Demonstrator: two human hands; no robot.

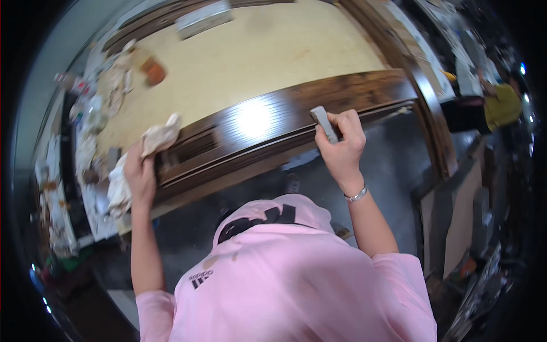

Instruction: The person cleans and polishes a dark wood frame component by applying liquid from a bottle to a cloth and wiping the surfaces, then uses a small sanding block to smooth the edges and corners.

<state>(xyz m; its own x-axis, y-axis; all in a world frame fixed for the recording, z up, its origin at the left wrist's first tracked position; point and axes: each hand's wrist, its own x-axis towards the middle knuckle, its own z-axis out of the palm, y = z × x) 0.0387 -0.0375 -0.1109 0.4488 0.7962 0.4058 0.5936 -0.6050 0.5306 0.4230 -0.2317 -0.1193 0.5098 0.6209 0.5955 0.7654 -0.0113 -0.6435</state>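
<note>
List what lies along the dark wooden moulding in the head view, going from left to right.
Left hand → crumpled cloth → bright glare spot on the dark wooden moulding → grey sanding block → right hand → silver bracelet.

1. Pale wooden surface (273,51), wide and flat.
2. On it: dark frame (296,114) along near edge, orange block (154,73) far left.
3. Crumpled rags (117,85) strewn along left edge.

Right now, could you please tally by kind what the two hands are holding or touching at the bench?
Cloths: 1, a pale rag in the left hand
Sanding blocks: 1, grey, in the right hand
Dark wooden panels: 1
Total: 3
</note>
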